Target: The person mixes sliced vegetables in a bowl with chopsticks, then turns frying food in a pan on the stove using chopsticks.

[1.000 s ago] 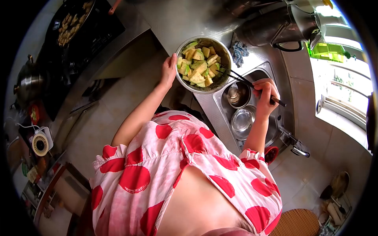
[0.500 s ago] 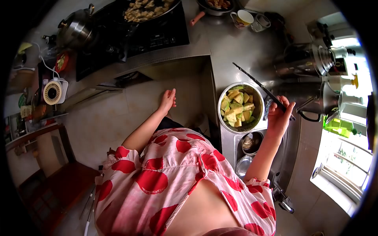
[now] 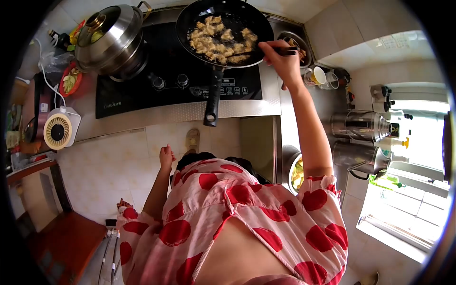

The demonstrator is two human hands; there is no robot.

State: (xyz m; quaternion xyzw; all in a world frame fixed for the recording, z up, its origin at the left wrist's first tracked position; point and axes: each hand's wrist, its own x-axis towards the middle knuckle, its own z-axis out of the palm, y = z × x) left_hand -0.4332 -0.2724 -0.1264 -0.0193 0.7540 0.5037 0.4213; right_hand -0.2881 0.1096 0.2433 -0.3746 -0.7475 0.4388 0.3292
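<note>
My right hand (image 3: 281, 56) grips a pair of dark chopsticks (image 3: 289, 51) over the right rim of a black frying pan (image 3: 184, 19). Their tips reach in among browned, lumpy pieces of food (image 3: 209, 40), whose kind I cannot make out. The pan sits on the black glass stove, its handle (image 3: 213, 97) pointing toward me. My left hand (image 3: 166, 156) hangs low beside my body above the floor, fingers loosely bent and a little apart, holding nothing.
A lidded steel pot (image 3: 111, 42) stands on the stove's left. A small white fan (image 3: 59, 130) and a red bowl (image 3: 70, 80) are at the left. Cups (image 3: 316, 76) and a steel bowl of food (image 3: 304, 50) stand right of the pan. A bowl of cut vegetables (image 3: 297, 173) is partly hidden behind my arm.
My right hand has carried the chopsticks from beside the vegetable bowl up and left to the frying pan. The view has shifted toward the stove. My left hand still hangs at my side.
</note>
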